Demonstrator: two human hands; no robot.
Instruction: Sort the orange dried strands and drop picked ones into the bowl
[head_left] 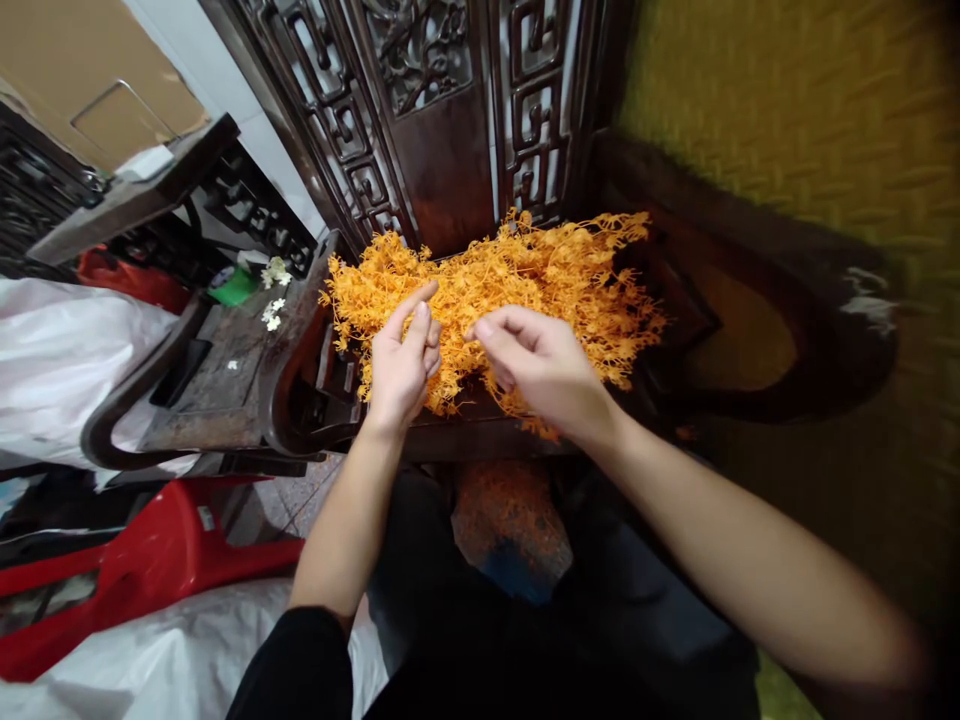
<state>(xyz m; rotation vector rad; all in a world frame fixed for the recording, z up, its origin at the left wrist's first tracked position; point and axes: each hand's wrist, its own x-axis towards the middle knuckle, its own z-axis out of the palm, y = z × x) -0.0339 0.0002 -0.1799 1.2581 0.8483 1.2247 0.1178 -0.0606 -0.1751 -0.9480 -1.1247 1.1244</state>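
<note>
A wide heap of orange, frilly plastic-looking sprigs [540, 265] lies on the seat of a dark carved wooden chair [442, 170]. Over the heap's left part is my left hand [409, 355], its thumb and fingers closed together with the index finger pointing up and right; whatever it pinches is too small to make out. My right hand [536, 360] is over the front middle of the heap, thumb and index finger pinched at a tiny orange bit. The two hands are a short gap apart, fingertips facing each other.
Left of the chair, a dark wooden side table [217, 400] bears small white flowers [274, 315] and a green item [232, 286]. A red plastic stool [161, 550] and white sacks [67, 360] are further left. Below the seat, between the legs, is a bag with orange bits [514, 515].
</note>
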